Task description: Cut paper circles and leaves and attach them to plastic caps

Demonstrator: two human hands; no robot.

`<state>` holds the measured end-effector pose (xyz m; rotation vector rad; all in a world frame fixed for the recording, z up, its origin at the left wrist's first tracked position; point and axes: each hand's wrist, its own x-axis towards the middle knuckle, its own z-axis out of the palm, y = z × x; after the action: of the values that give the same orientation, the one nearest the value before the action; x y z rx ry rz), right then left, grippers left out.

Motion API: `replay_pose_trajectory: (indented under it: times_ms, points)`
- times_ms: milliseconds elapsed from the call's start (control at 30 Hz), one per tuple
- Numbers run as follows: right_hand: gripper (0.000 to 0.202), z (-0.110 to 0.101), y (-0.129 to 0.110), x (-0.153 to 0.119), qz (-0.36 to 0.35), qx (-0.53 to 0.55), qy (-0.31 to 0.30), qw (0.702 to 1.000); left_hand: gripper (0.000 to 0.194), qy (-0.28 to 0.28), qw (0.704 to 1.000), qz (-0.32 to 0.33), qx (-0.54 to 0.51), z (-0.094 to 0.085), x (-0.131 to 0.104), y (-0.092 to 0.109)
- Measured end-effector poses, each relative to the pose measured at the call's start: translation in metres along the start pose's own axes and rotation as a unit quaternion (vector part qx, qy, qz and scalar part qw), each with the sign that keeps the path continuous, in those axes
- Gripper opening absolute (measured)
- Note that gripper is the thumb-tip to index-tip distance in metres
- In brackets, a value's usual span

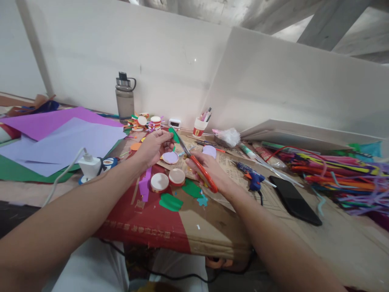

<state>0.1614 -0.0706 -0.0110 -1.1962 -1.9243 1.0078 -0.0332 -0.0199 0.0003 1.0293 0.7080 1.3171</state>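
Between the fingertips of my left hand is a small piece of green paper. My right hand is closed round the orange-red handles of a pair of scissors, whose blades point up and left and meet the green piece. Whether the blades are apart is hard to tell. Below the hands lie two round white-topped discs, green paper cut-outs, a purple paper strip and a small blue flower shape. A lilac-topped disc sits just under my left hand.
Purple, lilac and green sheets cover the left side, near a white plug. A water bottle and a pen cup stand at the back. Rightward lie a blue glue gun, a black phone and many pipe cleaners.
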Motion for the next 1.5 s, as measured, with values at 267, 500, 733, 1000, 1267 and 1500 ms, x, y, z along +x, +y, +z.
replay_pose_trajectory:
  times_ms: [267, 500, 733, 1000, 1267, 1500]
  points:
    - [0.04, 0.002, -0.001, 0.0, -0.004, 0.001, -0.005, 1.0, 0.015, 0.002, 1.0, -0.01, 0.013, 0.0, -0.001, 0.002]
    - [0.036, 0.002, 0.004, 0.005, -0.029, -0.032, 0.015, 0.999, 0.014, 0.003, 1.0, -0.01, 0.016, 0.0, -0.001, 0.002]
    - [0.034, 0.006, 0.007, 0.006, -0.013, -0.03, 0.032, 0.999, 0.012, -0.001, 1.0, -0.005, 0.017, -0.003, 0.002, 0.001]
    - [0.036, 0.006, 0.002, 0.002, -0.002, -0.001, 0.068, 0.998, 0.018, 0.01, 0.999, 0.009, 0.036, 0.005, -0.005, 0.005]
    - [0.039, 0.008, 0.017, 0.009, -0.074, -0.032, 0.077, 0.994, 0.021, -0.029, 0.999, 0.013, 0.033, 0.002, -0.002, 0.002]
    - [0.038, 0.008, 0.027, 0.013, -0.051, -0.001, 0.067, 0.996, 0.015, 0.001, 1.0, -0.02, 0.01, 0.0, 0.003, 0.0]
